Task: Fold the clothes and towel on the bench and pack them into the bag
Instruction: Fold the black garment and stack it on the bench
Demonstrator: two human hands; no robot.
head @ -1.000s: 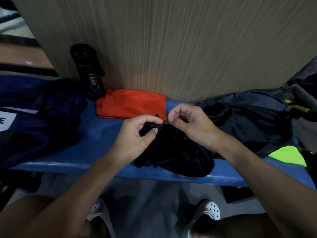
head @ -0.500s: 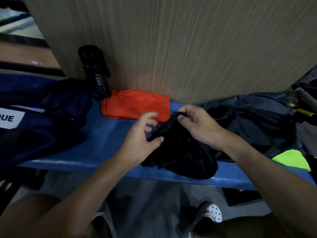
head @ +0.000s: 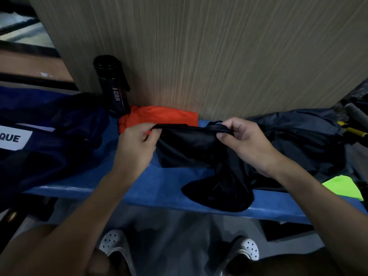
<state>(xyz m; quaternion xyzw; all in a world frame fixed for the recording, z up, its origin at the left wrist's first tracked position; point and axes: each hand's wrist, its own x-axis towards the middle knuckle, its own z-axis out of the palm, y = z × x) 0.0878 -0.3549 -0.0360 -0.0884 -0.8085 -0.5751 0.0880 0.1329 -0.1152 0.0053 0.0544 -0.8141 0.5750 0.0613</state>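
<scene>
Head view: your left hand [head: 137, 148] and right hand [head: 245, 144] each pinch one end of the black garment's [head: 191, 148] top edge, stretched between them just above the bench [head: 159, 188], its lower part sagging onto the seat. It looks thin, limp and slick, so keep hold at those bunched corners. The folded orange cloth [head: 163, 116] lies behind, the blue bag [head: 49, 140] to the left.

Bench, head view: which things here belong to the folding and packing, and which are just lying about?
Belongs to the job:
black garment, pinched by left hand and right hand
folded orange cloth
navy bag
dark clothing heap at right
blue bench

Lying about:
black bottle
yellow-handled tool
white shoes
</scene>
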